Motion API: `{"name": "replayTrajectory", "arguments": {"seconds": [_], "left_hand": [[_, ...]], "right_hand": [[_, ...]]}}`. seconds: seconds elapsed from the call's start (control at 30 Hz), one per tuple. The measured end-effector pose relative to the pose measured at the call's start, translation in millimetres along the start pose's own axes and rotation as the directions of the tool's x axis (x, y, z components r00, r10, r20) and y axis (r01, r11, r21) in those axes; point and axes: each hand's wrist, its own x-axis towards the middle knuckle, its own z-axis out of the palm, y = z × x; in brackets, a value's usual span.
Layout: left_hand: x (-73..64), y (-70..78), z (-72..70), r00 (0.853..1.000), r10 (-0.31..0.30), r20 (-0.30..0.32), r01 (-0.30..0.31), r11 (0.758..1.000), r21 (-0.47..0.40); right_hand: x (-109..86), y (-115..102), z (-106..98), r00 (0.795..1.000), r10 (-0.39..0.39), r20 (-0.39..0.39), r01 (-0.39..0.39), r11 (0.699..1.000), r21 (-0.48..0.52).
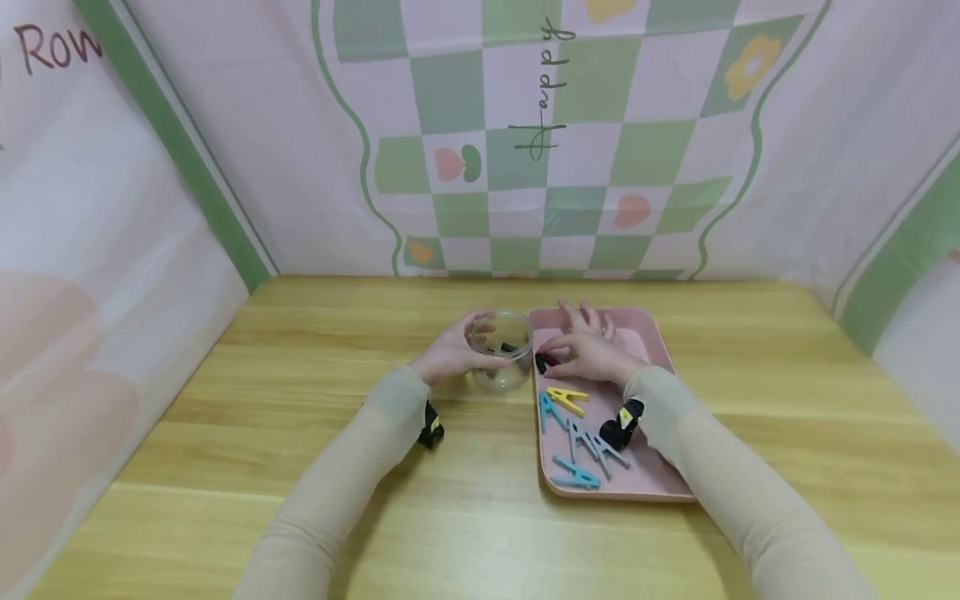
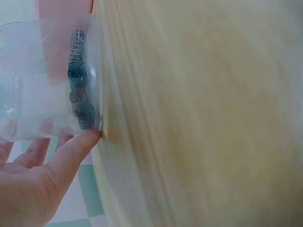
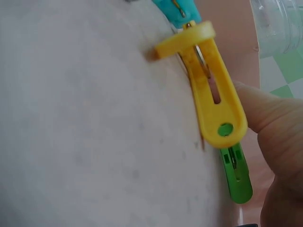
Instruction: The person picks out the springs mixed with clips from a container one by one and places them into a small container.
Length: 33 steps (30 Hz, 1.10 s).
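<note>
My left hand (image 1: 459, 346) holds a clear jar (image 1: 501, 379), thumb and fingers curled round its side. Low inside the jar lie several small dark pieces (image 2: 77, 71), one of them ridged like a screw thread. Over the far left of a pink tray (image 1: 615, 498), my right hand (image 1: 588, 354) pinches a small black piece (image 1: 541, 363) between thumb and index finger; its exact kind I cannot tell. Nearby in the tray lie a yellow clothespin (image 1: 567, 398) and several blue and grey-blue clothespins (image 1: 576, 473). A green clothespin (image 3: 237, 175) shows beside the right thumb.
Jar and tray stand side by side on a wooden table (image 1: 300, 350). A printed cloth (image 1: 517, 167) hangs behind the table, with more cloth at both sides. Each wrist wears a small black camera, the right one (image 1: 621, 425) over the tray.
</note>
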Motion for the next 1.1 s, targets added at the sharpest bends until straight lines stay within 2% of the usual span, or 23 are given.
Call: {"name": "replayTrajectory", "arguments": {"seconds": [0.77, 1.1], "left_hand": [[0.3, 0.0, 0.4, 1.0, -0.008, 0.005, 0.008, 1.0, -0.016], [0.8, -0.3, 0.1, 1.0, -0.004, 0.006, 0.004, 1.0, -0.004]], "right_hand": [[1.5, 5.3, 4.0, 0.999, -0.002, -0.05, 0.003, 0.999, 0.032], [1.7, 5.5, 1.2, 0.995, 0.01, -0.095, -0.001, 0.995, 0.097]]}}
